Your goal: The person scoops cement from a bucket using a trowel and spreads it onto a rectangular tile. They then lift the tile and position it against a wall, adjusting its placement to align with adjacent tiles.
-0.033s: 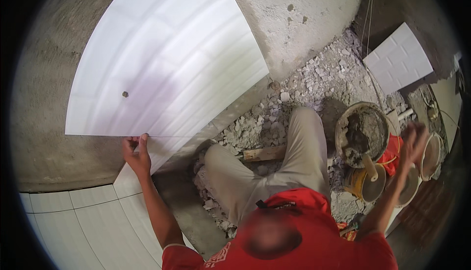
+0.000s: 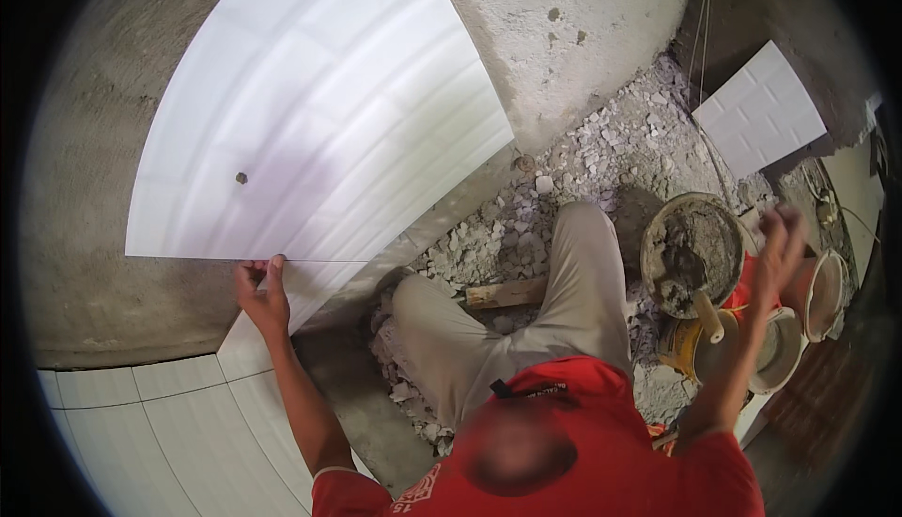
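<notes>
Large white tiles (image 2: 310, 113) with a wavy relief cover part of the wall at the left; a small dark spot (image 2: 241, 179) shows on one. My left hand (image 2: 265, 303) is at the lower edge of this white surface, thumb and fingertips against the joint with the tile below (image 2: 301, 282). Its fingers are curled, and whatever they pinch is too small to tell. My right hand (image 2: 782, 244) is raised on the right, slightly blurred, fingers stretched out and nothing in it. Beneath and beside it is a round bucket of grey mortar (image 2: 691, 226) with a wooden-handled tool (image 2: 708, 318) in it.
Broken rubble (image 2: 583, 164) covers the floor around my knees, with a piece of wood (image 2: 505, 293) between them. Yellow (image 2: 678, 348) and white (image 2: 785, 352) buckets stand at the right. A loose white tile (image 2: 763, 113) leans farther back. Tiles (image 2: 169, 414) extend at lower left.
My right hand has moved slightly left and away from me, above the buckets. My left hand stays at the tile edge.
</notes>
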